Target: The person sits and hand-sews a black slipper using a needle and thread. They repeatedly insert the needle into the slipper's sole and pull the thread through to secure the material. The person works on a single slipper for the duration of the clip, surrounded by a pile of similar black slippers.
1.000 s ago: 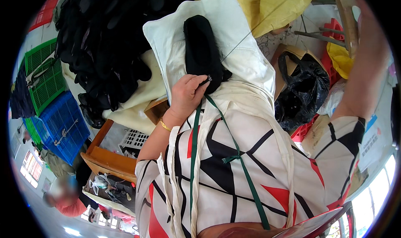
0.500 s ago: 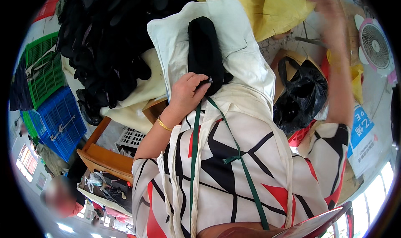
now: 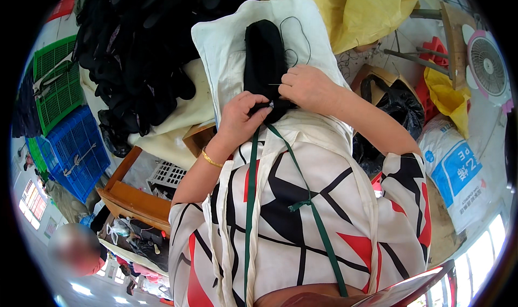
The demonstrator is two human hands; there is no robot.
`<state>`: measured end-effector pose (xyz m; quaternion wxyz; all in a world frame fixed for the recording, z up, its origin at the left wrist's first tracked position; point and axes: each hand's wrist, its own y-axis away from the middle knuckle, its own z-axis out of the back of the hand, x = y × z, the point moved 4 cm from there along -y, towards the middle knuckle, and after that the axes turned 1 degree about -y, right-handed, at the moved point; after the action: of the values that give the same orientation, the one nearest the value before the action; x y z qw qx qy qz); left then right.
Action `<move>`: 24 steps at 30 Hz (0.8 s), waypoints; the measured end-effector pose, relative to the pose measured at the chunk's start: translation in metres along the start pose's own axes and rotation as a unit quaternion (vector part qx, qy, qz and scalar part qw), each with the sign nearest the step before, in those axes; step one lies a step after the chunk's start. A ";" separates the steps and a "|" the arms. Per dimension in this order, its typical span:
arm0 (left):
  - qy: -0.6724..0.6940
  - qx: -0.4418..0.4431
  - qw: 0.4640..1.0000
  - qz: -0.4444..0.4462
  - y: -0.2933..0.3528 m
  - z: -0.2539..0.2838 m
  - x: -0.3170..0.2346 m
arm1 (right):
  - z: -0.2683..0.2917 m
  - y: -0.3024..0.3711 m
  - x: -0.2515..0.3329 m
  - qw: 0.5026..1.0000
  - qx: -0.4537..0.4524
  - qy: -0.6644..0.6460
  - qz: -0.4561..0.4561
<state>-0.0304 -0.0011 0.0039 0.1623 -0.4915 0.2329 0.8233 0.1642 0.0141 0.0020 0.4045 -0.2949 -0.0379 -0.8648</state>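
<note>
A black fabric shoe [image 3: 262, 51] lies lengthwise on a white cloth [image 3: 221, 43] over my lap, its toe end away from me. My left hand [image 3: 244, 115] is closed on the shoe's near edge, thumb and fingers pinching the fabric; a small shiny piece shows at its fingertips. Beside it, my right hand [image 3: 308, 88] pinches a thin needle [image 3: 274, 84] that points left across the shoe. Dark thread [image 3: 308, 37] lies in loose curves on the cloth to the right of the shoe.
A heap of black shoes [image 3: 135, 53] fills the far left. Green [image 3: 56, 86] and blue [image 3: 78, 153] crates stand beyond a wooden drawer [image 3: 135, 207]. On the right are a black plastic bag [image 3: 396, 107] in a carton, a white sack [image 3: 450, 167] and a fan [image 3: 487, 61]. A person [image 3: 81, 253] is at lower left.
My right hand has come down from the upper right to the shoe, with the needle in its fingers. Thread now curls beside the shoe. My left hand keeps its place.
</note>
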 end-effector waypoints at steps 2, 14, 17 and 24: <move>-0.001 -0.010 1.000 -0.002 0.001 -0.001 0.001 | 0.003 -0.001 -0.001 1.000 -0.011 0.020 -0.005; 0.013 -0.003 0.997 0.074 -0.006 -0.002 0.002 | 0.000 -0.026 -0.003 0.982 -0.155 0.036 -0.101; 0.019 0.005 0.997 0.080 -0.011 -0.002 0.002 | 0.001 -0.031 -0.011 0.973 -0.188 0.041 -0.127; -0.007 0.006 0.996 0.086 -0.015 -0.009 0.016 | 0.003 -0.041 -0.034 0.956 -0.182 0.076 -0.216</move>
<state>-0.0235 0.0071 -0.0169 0.0949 -0.4630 0.2778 0.8363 0.1530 0.0661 -0.0067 0.1491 -0.2821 0.0884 -0.9436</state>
